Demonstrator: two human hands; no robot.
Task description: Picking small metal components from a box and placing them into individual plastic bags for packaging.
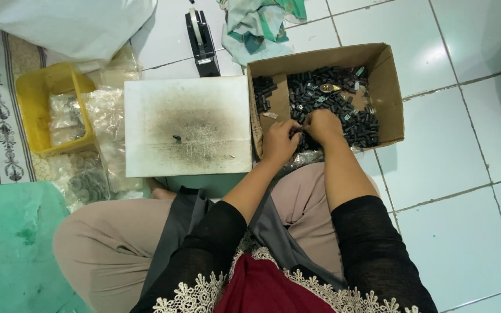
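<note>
Head view, looking straight down: a person sits cross-legged on the white tiled floor (453,145), both hands in an open brown cardboard box (391,87) right of centre in the frame. The left hand (279,142) is curled at the box's near edge, fingertips pinched together on something small and dark; what exactly it grips I cannot make out. The right hand (323,124) lies knuckles-up on the heap, fingers bent down among the pieces and touching the left hand's fingertips.

That heap of small black plastic parts (343,101) fills most of the box, with a few pale bits and one brass-coloured piece mixed in. Plenty is left in there, by the look of it.

Centre frame, a white square board (187,124), smudged black in the middle, carries only a speck or two, so little seems laid out so far.

At left, a yellow plastic bin (33,104) holds clear bags, and more clear plastic bags (102,133) spill beside it. A black tape dispenser (200,40) stands at the top, next to a crumpled green-and-white cloth (256,26).
</note>
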